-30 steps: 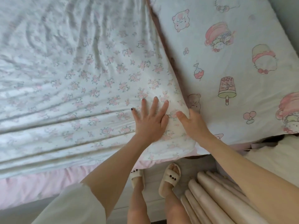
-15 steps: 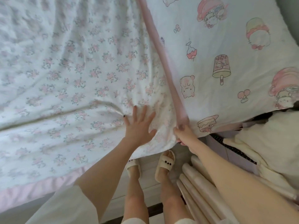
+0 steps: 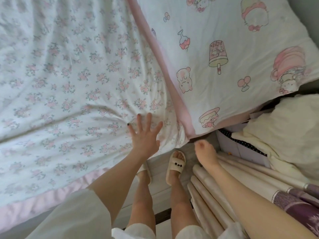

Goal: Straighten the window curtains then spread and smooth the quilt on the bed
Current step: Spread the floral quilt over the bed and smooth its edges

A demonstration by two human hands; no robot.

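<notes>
R hand (image 3: pixel 204 149) now off quilt (image 3: pixel 77 80), maybe fisted; 1 pillow (image 3: pixel 224 31).

Below us we see a pale wood-look floor (image 3: pixel 190 150) with a dark strip across it, a lilac box (image 3: pixel 241 150) at the right with a cream cushion (image 3: pixel 283 128) heaped on it, a grey wall (image 3: pixel 309 16) in the upper right corner, all in soft daylight.
</notes>
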